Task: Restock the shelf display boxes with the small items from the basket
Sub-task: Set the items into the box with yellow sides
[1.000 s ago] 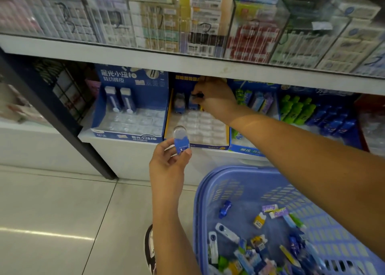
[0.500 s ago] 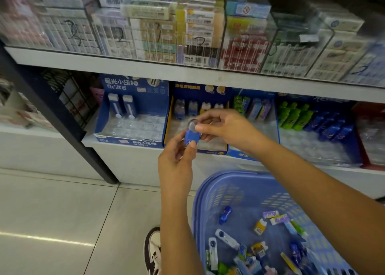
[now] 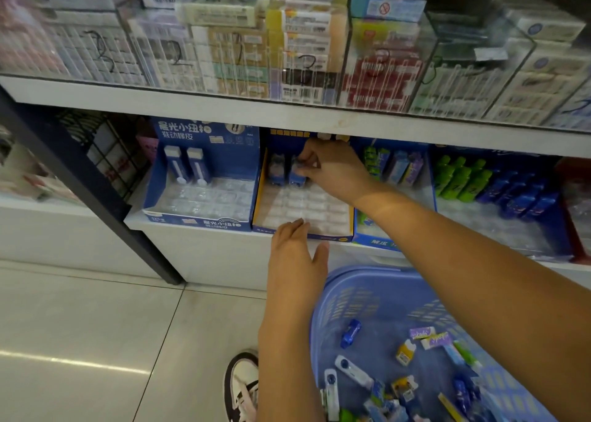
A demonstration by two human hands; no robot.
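The right hand [image 3: 332,169] reaches under the shelf board, just above the centre of the frame, with its fingertips [image 3: 307,163] curled onto the top of a small blue item [image 3: 295,175]. The item stands upright in the back row of the middle display box [image 3: 258,198], beside one more of its kind. The left hand [image 3: 295,255] sits below it, holding nothing. Its fingers are straight and close together with the thumb apart, and the tips are at the box's front lip; whether they touch it I cannot tell.

The item looks like light, hard moulded plastic, smooth and probably a little slick. A two-finger pinch on the sides near the top seems best, pushing straight down so the base seats in its pocket.

The box is thin printed card with a yellow edge, and it holds a clear blister tray [image 3: 303,206] of shallow, glossy pockets, most of them unfilled. That tray likely flexes under pressure.

At lower right, the lilac plastic basket [image 3: 367,273] with slotted walls holds a loose scatter of small items [image 3: 350,332].
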